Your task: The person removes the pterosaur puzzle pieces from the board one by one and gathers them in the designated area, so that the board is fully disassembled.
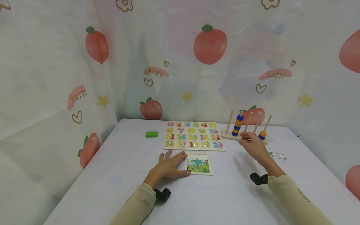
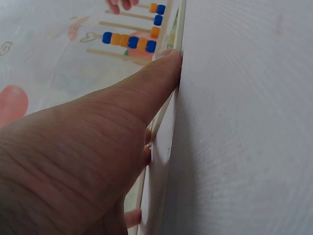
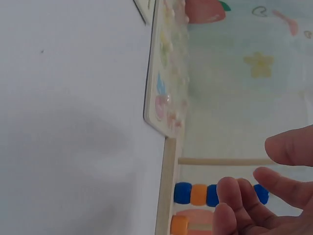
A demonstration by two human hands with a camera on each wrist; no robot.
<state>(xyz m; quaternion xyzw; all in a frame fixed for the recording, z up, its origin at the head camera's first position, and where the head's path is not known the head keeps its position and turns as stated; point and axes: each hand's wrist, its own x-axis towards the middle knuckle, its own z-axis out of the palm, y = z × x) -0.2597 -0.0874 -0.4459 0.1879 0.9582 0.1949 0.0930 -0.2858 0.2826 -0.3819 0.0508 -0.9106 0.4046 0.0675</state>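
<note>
My left hand (image 1: 168, 166) lies with fingers spread, thumb and fingertips at the left side of a small framed picture puzzle (image 1: 198, 165) showing a green animal. In the left wrist view the thumb (image 2: 161, 73) presses along the frame's edge. My right hand (image 1: 255, 149) is at the wooden bead rack (image 1: 228, 135), in front of its middle pegs. Thumb and fingers stand apart with nothing between them in the right wrist view. Blue and orange beads (image 1: 237, 125) fill the second peg. A lone orange bead (image 3: 179, 225) sits low on the neighbouring peg.
Behind the puzzle lies a wooden number board (image 1: 194, 136) with pieces from 0 to 20. A green block (image 1: 151, 134) is left of it. Near the right forearm lies a flat, white-and-green piece (image 1: 278, 156). A printed fabric backdrop (image 1: 180, 84) rises behind the table.
</note>
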